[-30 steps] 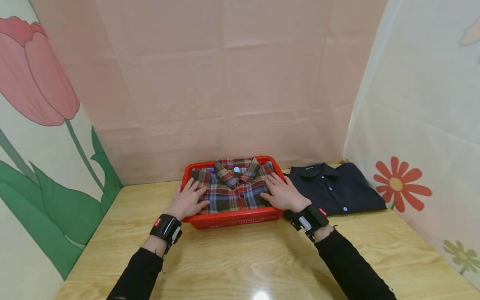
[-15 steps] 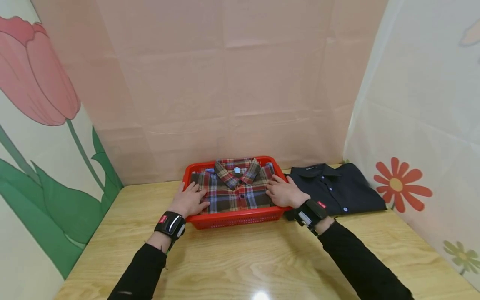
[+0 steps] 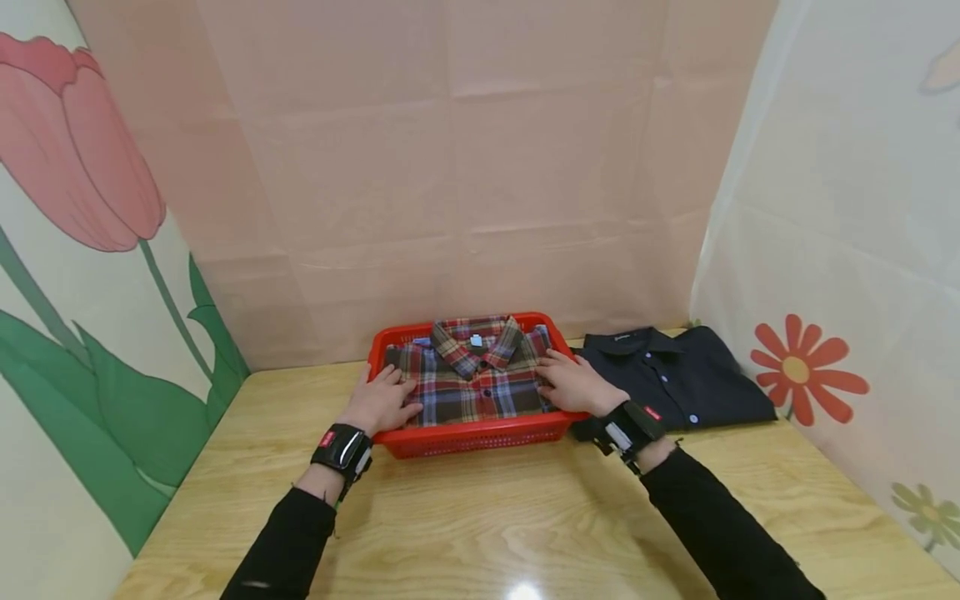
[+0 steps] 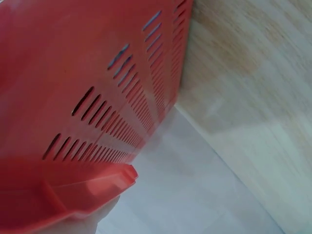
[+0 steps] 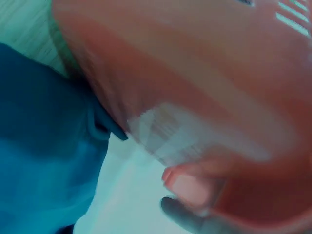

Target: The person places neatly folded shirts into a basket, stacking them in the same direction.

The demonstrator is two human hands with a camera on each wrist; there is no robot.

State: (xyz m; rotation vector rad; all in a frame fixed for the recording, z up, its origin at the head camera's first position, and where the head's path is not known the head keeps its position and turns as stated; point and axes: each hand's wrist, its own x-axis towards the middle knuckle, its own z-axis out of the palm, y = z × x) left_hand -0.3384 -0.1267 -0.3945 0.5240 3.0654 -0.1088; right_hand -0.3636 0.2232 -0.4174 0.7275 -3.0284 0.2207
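A red plastic basket (image 3: 480, 435) stands on the table and holds a folded plaid shirt (image 3: 487, 404), collar at the far side. Over the basket's left rim lies my left hand (image 3: 375, 403), its fingers spread and resting on the shirt's left edge. My right hand (image 3: 579, 386) lies across the right rim, fingertips on the shirt's right edge. In the left wrist view the slotted basket wall (image 4: 63, 63) fills much of the picture, with part of the hand (image 4: 78, 225) past the rim. A fingertip (image 5: 183, 213) shows beside the basket rim in the right wrist view.
A folded navy shirt (image 3: 667, 375) lies right of the basket, close against it. The wooden table (image 3: 465, 517) reaches toward me. A pinkish sheet (image 3: 465, 167) hangs behind, and flower-printed sheets (image 3: 862, 275) close off both sides.
My right hand has shifted slightly right, its fingers drawing back from the shirt toward the basket's right rim. The left hand stays nearly in place, and the basket barely moves.
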